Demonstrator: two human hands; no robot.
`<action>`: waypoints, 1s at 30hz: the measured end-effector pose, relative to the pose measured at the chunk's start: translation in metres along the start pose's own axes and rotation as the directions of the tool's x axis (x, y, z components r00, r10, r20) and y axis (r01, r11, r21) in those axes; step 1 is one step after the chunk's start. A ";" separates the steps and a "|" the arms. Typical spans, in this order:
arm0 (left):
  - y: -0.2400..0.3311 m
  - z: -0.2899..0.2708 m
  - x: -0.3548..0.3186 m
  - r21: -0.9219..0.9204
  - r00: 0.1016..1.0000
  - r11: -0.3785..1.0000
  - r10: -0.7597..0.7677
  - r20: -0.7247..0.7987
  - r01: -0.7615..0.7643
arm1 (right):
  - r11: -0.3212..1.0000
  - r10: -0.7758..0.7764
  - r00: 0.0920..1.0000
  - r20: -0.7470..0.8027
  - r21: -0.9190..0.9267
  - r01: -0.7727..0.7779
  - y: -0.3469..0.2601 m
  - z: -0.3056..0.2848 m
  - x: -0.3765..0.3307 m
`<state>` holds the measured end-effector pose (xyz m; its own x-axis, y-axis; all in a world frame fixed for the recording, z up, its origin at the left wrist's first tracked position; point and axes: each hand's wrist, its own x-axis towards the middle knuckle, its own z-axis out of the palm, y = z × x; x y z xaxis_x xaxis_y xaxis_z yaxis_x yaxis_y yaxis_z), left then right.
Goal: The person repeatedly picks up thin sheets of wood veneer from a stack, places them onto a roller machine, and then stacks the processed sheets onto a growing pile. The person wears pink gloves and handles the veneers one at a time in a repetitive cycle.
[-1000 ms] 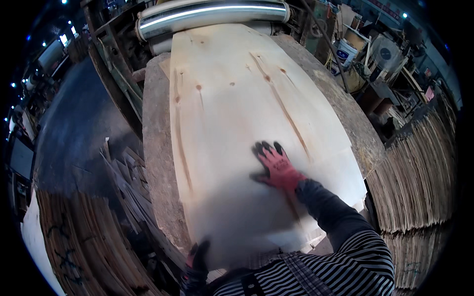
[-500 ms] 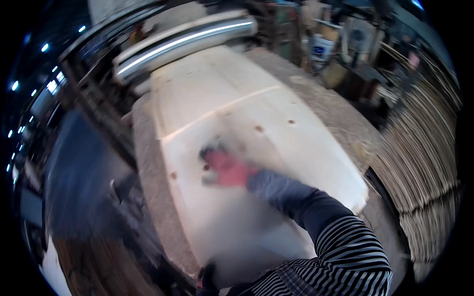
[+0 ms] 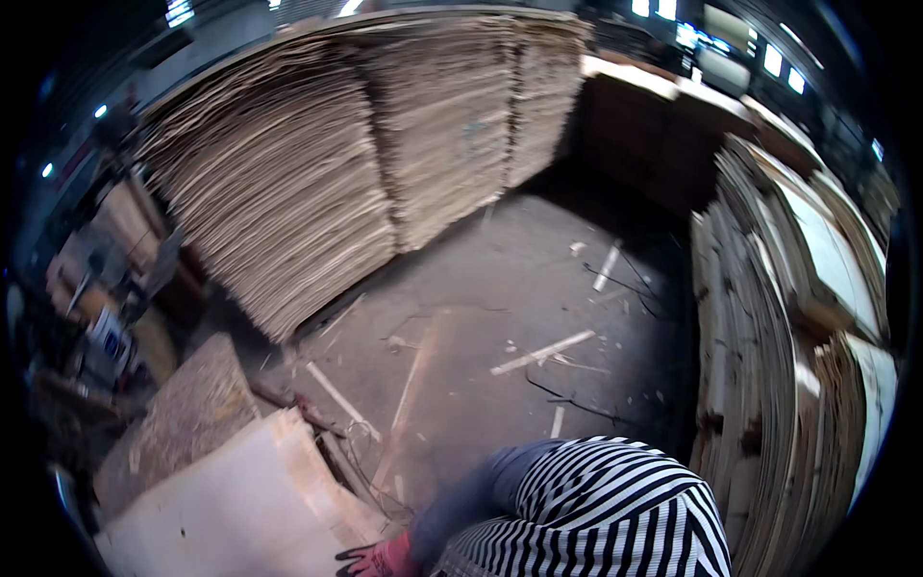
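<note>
My right hand [image 3: 379,558], in a red glove with dark fingertips, shows at the lower edge of the view. Its fingers are spread at the near corner of a pale wood veneer sheet [image 3: 226,495]; whether they press on it I cannot tell. The sheet lies over a rough brown board [image 3: 183,423], and its right edge looks ragged. A striped sleeve and a dark blue oversleeve cover my right arm. My left hand is out of view.
A tall stack of veneer sheets [image 3: 279,183] stands across the floor, with more stacked sheets [image 3: 745,356] on the right. Wood strips [image 3: 543,352] and dark cord-like pieces [image 3: 577,404] litter the grey floor [image 3: 461,279]. A white bucket [image 3: 111,341] stands at the left.
The view has swung right, from the veneer and the roller to the floor and stacks. My right hand, earlier over the middle of the sheet, is now by its edge. My left hand has left view.
</note>
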<state>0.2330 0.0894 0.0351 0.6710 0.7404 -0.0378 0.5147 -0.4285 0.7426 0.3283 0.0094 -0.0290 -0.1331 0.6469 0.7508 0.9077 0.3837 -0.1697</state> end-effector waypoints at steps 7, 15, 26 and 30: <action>0.007 0.015 -0.013 0.079 1.000 0.997 -0.008 0.030 0.006 | 1.000 -0.026 0.990 -0.136 -0.017 0.024 -0.025 -0.085 0.048; -0.039 -0.028 -0.049 -0.014 0.967 0.978 -0.209 -0.148 0.209 | 0.973 -0.074 0.995 0.072 0.223 0.056 -0.023 -0.106 0.099; -0.122 -0.064 -0.214 -0.402 0.578 0.654 -0.756 -0.307 0.641 | 0.982 -0.135 0.825 0.549 -0.038 0.186 -0.018 -0.126 0.189; -0.130 -0.067 -0.227 -0.603 0.568 0.626 -0.758 -0.321 0.495 | 0.960 -0.271 0.799 0.536 0.094 0.262 -0.015 -0.066 0.235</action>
<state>-0.0220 0.0117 -0.0076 -0.1805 0.9113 -0.3701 0.3323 0.4107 0.8491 0.3095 0.1124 0.1920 -0.5657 0.7667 0.3037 0.7994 0.6002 -0.0261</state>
